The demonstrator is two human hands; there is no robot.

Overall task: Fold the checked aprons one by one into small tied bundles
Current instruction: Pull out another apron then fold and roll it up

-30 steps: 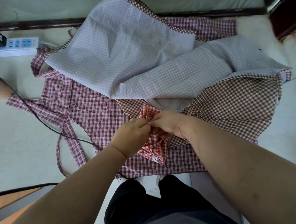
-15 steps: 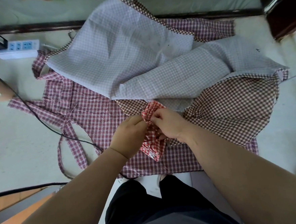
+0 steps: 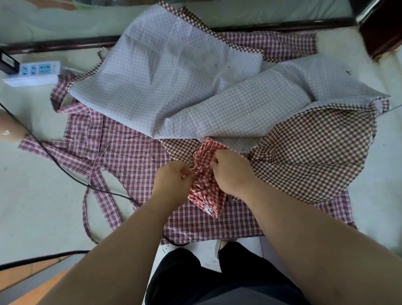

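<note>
Red bundle [image 3: 206, 197] is in both our hands, close to the front edge of the table [image 3: 21, 212]. It is an apron folded up small. Our left hand [image 3: 173, 181] pinches a bit of it at the middle, with the fingers curled tight. Our right hand [image 3: 232, 171] grips it from the other side, with the fingers curled too. Our hands are close together, and the pinched middle of the red bundle is between them.

The red bundle lies on a dark red apron [image 3: 129, 157] spread flat on the table. A brown apron [image 3: 314, 154] lies just to the right. A pale cloth [image 3: 166, 78] lies behind, on top of both aprons. A plug strip [image 3: 32, 73] sits far back on the left. A black cord [image 3: 53, 160] runs over the dark red apron's straps.
</note>
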